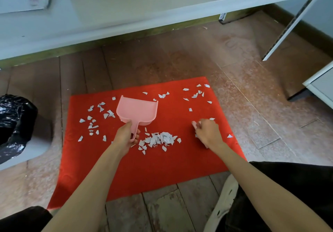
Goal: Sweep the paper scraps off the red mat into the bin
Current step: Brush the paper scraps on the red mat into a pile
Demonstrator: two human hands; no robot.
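Observation:
A red mat (153, 168) lies on the floor, strewn with white paper scraps. A gathered heap of scraps (159, 140) sits between my hands, loose scraps (93, 122) spread at the mat's left and more scraps (196, 93) at its far right. My left hand (126, 136) grips the handle of a pink dustpan (137, 110), whose empty scoop points away from me. My right hand (207, 132) is closed on a small pink brush (195, 123), mostly hidden by the fingers, resting on the mat right of the heap. The bin (14, 123), lined with a black bag, stands at the far left.
A white shelf unit (126, 15) runs across the back, with a white upright (292, 23) at the right. A white cabinet corner (320, 86) juts in at right. My knees and a white shoe (223, 206) are at the bottom edge. Worn floorboards surround the mat.

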